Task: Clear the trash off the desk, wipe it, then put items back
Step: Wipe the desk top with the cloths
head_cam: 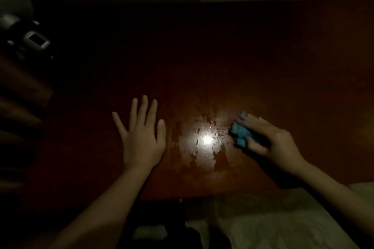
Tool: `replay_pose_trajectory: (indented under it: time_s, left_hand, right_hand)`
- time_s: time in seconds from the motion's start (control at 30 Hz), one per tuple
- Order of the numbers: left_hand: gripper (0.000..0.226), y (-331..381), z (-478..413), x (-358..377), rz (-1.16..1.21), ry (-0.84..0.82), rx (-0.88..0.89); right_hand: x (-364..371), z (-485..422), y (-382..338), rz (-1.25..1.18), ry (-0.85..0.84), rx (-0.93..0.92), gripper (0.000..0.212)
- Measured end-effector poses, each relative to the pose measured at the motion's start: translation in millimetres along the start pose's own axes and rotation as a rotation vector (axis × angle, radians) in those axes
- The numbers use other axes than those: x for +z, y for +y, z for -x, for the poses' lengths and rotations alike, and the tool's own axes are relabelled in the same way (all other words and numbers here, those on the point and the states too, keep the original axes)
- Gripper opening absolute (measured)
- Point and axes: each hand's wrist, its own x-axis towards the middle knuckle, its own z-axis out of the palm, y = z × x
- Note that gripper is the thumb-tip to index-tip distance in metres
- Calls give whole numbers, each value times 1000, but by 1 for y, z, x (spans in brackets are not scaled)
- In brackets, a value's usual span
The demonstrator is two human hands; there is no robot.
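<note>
A dark reddish-brown desk [263, 62] fills the dim view. My right hand [269, 141] grips a bunched blue cloth [240, 133] and presses it on the desktop at centre right. Wet streaks [202, 147] glisten around a bright light reflection just left of the cloth. My left hand [140, 135] lies flat on the desk with its fingers spread, to the left of the wet patch, and holds nothing.
A grey metal lamp joint [34, 40] and a pale shade stand at the far left. A pale wall runs behind the desk. Below the desk's front edge lie a light cloth-covered surface [283, 224] and dark shapes I cannot make out.
</note>
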Motion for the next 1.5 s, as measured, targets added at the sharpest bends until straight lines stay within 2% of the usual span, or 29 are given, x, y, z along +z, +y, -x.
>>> replay_pose_trajectory:
  time_s: [0.1, 0.27, 0.37, 0.47, 0.6, 0.67, 0.8, 0.9, 1.1, 1.27, 1.5]
  left_hand:
    - [57, 0, 25, -3, 8, 13, -43]
    - [60, 0, 62, -5, 13, 8, -103]
    - [60, -1, 67, -7, 9, 24, -147]
    - [60, 3, 65, -8, 17, 36, -147]
    - [64, 4, 65, -8, 40, 29, -177]
    - [65, 4, 63, -7, 53, 21, -191]
    - [65, -5, 50, -10, 42, 29, -201]
    - [64, -25, 31, -12, 14, 51, -224]
    - [67, -70, -21, -10, -29, 32, -250]
    - [69, -97, -77, -11, -39, 10, -190]
    - [72, -125, -158, -8, 23, -38, -61]
  right_hand:
    - [26, -9, -29, 46, 118, 44, 47]
    - [58, 19, -49, 27, -64, -233, 45]
    - [45, 52, -37, -10, -175, -316, 48]
    - [14, 64, -10, 3, -173, -272, 50]
    - [4, 52, 0, 28, -29, -169, 49]
    - [18, 37, -16, 55, 23, -144, 50]
    - [51, -2, -53, 82, -72, -255, 47]
    - [62, -32, -65, 67, -82, -296, 48]
    - [64, -85, -58, 117, -48, -226, 55]
    - [54, -149, -63, 103, 69, -92, 52]
    - [69, -268, -70, 134, 94, 21, 59]
